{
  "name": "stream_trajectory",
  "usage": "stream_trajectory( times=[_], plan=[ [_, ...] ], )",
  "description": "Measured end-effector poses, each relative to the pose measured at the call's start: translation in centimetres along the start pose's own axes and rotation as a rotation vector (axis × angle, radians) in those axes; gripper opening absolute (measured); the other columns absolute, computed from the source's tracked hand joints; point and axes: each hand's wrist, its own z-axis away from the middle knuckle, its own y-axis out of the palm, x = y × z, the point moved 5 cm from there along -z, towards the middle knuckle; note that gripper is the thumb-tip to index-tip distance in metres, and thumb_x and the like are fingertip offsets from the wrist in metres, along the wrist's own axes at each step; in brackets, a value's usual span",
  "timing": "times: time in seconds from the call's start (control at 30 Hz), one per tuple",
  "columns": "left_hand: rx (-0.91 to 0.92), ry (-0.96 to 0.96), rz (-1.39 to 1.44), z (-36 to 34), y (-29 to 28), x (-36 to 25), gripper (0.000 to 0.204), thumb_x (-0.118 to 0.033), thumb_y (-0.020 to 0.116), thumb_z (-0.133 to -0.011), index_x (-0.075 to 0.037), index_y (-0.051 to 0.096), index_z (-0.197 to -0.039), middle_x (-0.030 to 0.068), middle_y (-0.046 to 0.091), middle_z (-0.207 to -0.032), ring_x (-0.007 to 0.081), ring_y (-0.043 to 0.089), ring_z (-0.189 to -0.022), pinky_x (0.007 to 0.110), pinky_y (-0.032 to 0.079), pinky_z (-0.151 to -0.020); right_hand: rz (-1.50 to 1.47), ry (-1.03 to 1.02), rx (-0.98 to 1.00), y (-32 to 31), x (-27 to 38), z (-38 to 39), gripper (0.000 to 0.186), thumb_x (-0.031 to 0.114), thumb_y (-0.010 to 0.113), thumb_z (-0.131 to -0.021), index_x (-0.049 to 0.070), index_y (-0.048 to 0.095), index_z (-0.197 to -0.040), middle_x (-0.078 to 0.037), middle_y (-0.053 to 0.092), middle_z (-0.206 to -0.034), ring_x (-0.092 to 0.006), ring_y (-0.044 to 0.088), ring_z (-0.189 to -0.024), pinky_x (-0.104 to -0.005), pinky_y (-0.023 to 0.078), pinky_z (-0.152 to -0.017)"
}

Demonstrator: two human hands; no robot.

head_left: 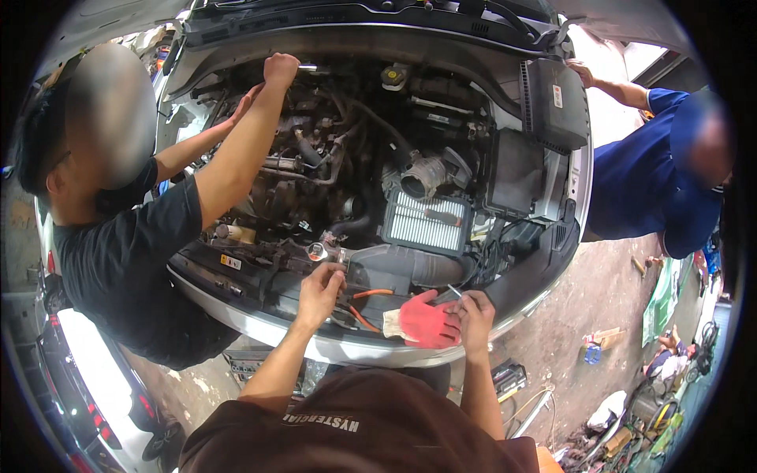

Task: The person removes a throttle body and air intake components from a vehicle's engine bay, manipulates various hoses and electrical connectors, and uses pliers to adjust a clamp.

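My left hand (320, 295) is at the front edge of the engine bay, thumb and fingers pinched together beside the radiator cap (317, 251). What they grip, if anything, is too small to make out. Between the fingers of my right hand (476, 313) is a thin, pale rod (455, 291), its tip pointing up and to the left. Just left of that hand, a red work glove (430, 322) with a cream cuff lies on the front panel. Orange-handled pliers (372, 293) rest between my hands. Behind them runs a wide black air duct (394, 264).
A pleated air filter (410, 225) lies beyond the duct, below a ribbed intake hose (426, 176). At left a co-worker in black (134, 268) reaches over the engine. Another in blue (639, 173) stands right, near a black housing (556, 102). Tools and clutter (623, 426) cover the floor, lower right.
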Motion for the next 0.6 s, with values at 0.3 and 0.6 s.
stream_trajectory(
  times=[0.3,0.6],
  plan=[
    [0.027,-0.021,-0.028,1.7,0.6,-0.1,0.021,-0.014,0.06,-0.106,0.002,0.067,-0.117,0.0024,0.068,-0.083,0.0081,0.062,-0.074,0.025,0.052,-0.068,0.013,-0.039,0.005,-0.4,-0.4,-0.3,0.012,0.003,0.061,-0.099,-0.007,0.063,-0.105,-0.01,0.062,-0.089,-0.0185,0.062,-0.075,-0.0406,0.061,-0.074],
    [-0.224,0.108,-0.187,3.6,-4.5,0.7,0.022,-0.012,0.059,-0.105,0.002,0.066,-0.12,0.0058,0.07,-0.083,0.0103,0.063,-0.074,0.027,0.051,-0.069,0.216,-0.179,0.044,-1.4,2.8,0.0,0.016,0.0,0.06,-0.1,-0.006,0.066,-0.113,-0.007,0.065,-0.09,-0.0149,0.064,-0.076,-0.0311,0.057,-0.075]
  ],
)
